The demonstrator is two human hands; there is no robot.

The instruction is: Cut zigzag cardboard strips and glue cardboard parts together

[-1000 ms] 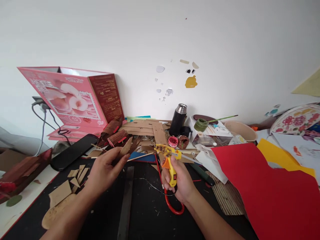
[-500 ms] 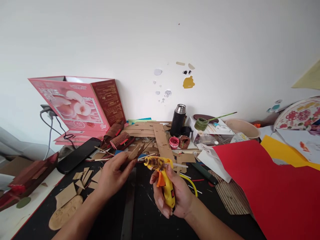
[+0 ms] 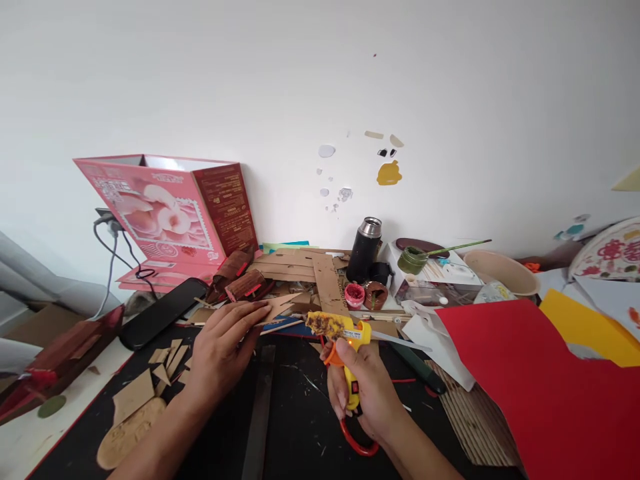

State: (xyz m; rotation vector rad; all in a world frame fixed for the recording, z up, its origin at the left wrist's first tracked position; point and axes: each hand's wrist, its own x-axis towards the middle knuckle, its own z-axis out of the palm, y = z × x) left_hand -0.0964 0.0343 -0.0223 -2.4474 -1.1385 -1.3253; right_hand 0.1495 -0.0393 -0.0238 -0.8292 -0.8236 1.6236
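My right hand (image 3: 363,387) is wrapped round a yellow glue gun (image 3: 330,325), one finger by its orange trigger. Its nozzle is smeared brown and points left; a clear glue stick (image 3: 405,341) juts from its back. Under this hand hangs a red loop (image 3: 357,441) whose kind I cannot make out. My left hand (image 3: 225,343) has its fingers closed on a pointed cardboard piece (image 3: 281,307); the fingertips are partly hidden. A metal ruler (image 3: 259,413) lies on the black mat between my hands.
Cardboard scraps (image 3: 167,363) lie at left, near a black case (image 3: 163,313). Behind stand a pink box (image 3: 165,220), a black flask (image 3: 364,253) and paint jars (image 3: 355,295). Red paper (image 3: 545,380) covers the right side. A green cutter (image 3: 417,368) lies beside corrugated card (image 3: 470,420).
The glue gun has moved a little right, showing more glue stick. My left hand has turned palm down, the cardboard now lying flatter. The red loop shows under my right hand.
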